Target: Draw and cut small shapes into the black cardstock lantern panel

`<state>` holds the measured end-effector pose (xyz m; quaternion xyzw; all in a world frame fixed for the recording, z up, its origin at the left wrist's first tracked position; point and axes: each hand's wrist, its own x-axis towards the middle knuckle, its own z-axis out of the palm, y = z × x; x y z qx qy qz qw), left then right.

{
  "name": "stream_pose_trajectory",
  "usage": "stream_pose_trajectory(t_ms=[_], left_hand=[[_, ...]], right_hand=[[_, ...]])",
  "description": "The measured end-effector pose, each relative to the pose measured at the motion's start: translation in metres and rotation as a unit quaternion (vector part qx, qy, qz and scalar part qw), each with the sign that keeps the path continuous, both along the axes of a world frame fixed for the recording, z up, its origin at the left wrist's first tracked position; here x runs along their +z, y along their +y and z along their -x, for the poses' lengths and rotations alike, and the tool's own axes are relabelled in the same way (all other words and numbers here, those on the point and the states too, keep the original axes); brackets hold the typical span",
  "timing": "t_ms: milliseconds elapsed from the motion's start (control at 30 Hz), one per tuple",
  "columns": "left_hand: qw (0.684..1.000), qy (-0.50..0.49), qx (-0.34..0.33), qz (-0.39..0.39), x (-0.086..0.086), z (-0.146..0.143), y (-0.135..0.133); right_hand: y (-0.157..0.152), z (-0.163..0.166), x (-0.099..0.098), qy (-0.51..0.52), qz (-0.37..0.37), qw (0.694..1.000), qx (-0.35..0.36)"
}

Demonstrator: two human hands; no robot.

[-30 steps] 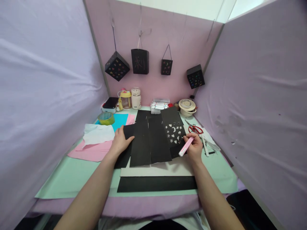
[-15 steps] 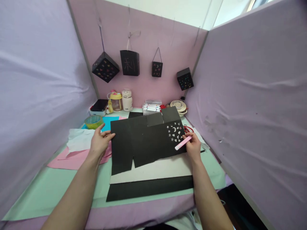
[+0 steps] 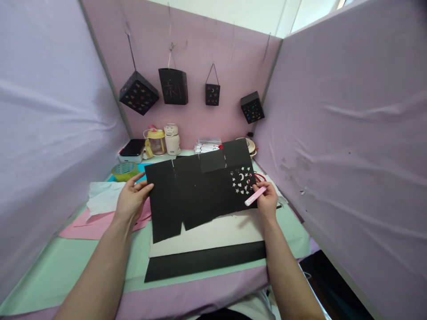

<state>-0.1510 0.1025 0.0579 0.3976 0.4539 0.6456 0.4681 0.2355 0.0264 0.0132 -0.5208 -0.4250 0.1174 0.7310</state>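
Observation:
A large black paper sheet [image 3: 196,191] with cut flaps and small star, moon and heart cut-outs near its right end is held up off the table. My left hand [image 3: 131,201] pinches its left edge. My right hand [image 3: 267,200] grips its right edge together with a pink pen-like tool [image 3: 255,196]. Under the sheet lie a white board [image 3: 213,235] and a long black paper strip [image 3: 205,262] on the mint-green table cover [image 3: 66,266].
Pink paper [image 3: 90,224], white tissue [image 3: 103,198], a green tape roll [image 3: 125,170] and blue paper lie at left. Cups, a dark box, markers [image 3: 208,146] and a bowl stand at the back. Red scissors peek out at right. Several black lanterns [image 3: 173,86] hang on the wall.
The black sheet went from lying folded on the table to being unfolded and raised by both hands. My left hand shifted left to its edge. The view turned slightly right.

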Motion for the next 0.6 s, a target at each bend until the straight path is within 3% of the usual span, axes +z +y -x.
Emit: stream_pose_trajectory(t_ms=[167, 400, 600], left_hand=[[0.999, -0.02, -0.032, 0.034, 0.001, 0.001, -0.001], [0.974, 0.018, -0.183, 0.131, -0.004, -0.004, -0.01], [0.975, 0.031, -0.181, 0.124, -0.008, -0.001, -0.007]], right_hand=[[-0.001, 0.002, 0.002, 0.016, -0.015, 1.0, -0.002], [-0.001, 0.002, 0.004, 0.027, -0.038, 0.999, -0.015], [-0.004, 0.005, 0.005, 0.029, -0.034, 0.999, -0.009]])
